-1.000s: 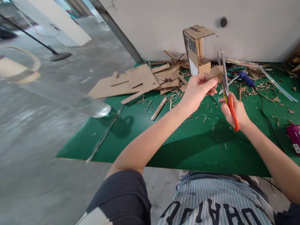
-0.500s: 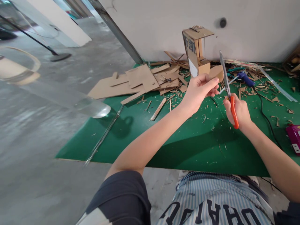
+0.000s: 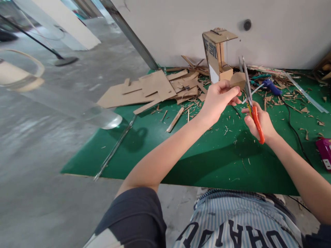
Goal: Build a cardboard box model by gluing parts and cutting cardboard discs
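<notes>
Between the thumb and fingers of my left hand (image 3: 219, 98) is a small rounded piece of cardboard (image 3: 238, 80), held up above the table. My right hand (image 3: 262, 122) grips a pair of scissors (image 3: 256, 122) by its orange handles, blades pointing up and slightly parted. The blades stand right beside the cardboard's right edge; whether they touch it I cannot tell. Behind my left hand stands an upright cardboard construction (image 3: 213, 51) with dark printed characters on its side and a flat top.
Flat cardboard sheets (image 3: 152, 86) and strips lie piled at the back left of the green table (image 3: 144, 155). A blue glue gun (image 3: 271, 87) with a black cord rests behind the scissors among scraps. A purple power strip (image 3: 324, 151) sits at the right edge. A white wall (image 3: 284, 34) closes the back.
The scissor blades have parted and the fingers of my right hand have loosened outward. The cardboard piece has turned slightly in my left hand, showing more of its rounded face.
</notes>
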### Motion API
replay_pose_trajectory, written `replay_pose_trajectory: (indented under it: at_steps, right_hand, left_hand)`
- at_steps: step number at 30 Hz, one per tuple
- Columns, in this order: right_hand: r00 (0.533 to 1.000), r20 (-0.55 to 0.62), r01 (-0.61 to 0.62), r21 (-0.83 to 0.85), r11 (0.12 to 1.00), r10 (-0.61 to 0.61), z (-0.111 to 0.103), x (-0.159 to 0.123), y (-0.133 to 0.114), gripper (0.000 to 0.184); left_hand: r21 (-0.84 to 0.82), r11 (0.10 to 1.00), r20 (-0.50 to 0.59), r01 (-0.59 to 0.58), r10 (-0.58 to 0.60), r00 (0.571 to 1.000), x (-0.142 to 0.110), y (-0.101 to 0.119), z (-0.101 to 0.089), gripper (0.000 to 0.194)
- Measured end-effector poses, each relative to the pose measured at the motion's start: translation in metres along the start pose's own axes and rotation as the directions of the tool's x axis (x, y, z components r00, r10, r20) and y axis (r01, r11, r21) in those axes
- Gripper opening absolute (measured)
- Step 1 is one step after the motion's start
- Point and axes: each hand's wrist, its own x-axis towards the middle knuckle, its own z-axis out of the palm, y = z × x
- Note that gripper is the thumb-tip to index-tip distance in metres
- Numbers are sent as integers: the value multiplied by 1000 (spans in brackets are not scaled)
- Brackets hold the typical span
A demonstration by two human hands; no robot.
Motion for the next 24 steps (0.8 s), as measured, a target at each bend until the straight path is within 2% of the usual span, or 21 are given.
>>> replay_pose_trajectory:
  at_steps: [6,12,15,19,21,24]
  right_hand:
    - [999,-27,-29,-27,999,28,-1,0,-6,82]
    - [996,-43,-79,-186,979,72,-4,0,-11,82]
    - [990,-96,-120,-237,964,100,-3,-1,-12,76]
    - [980,-163,-147,-197,969,116,-1,-1,-10,66]
    - [981,-154,-142,-162,977,117,-1,-2,-8,64]
    - [988,-99,-129,-78,989,121,-1,-2,-7,71]
  left_hand:
    - [-36,999,38,20,-19,999,-4,2,2,15]
    - [-116,992,64,50,-43,997,-7,3,3,16]
    - [-135,990,73,50,-40,997,-8,4,4,18]
    - [-134,989,61,67,-59,996,-6,4,3,19]
    - [-140,988,44,70,-64,997,-4,4,2,16]
    - [-129,991,10,35,-34,999,-1,2,0,20]
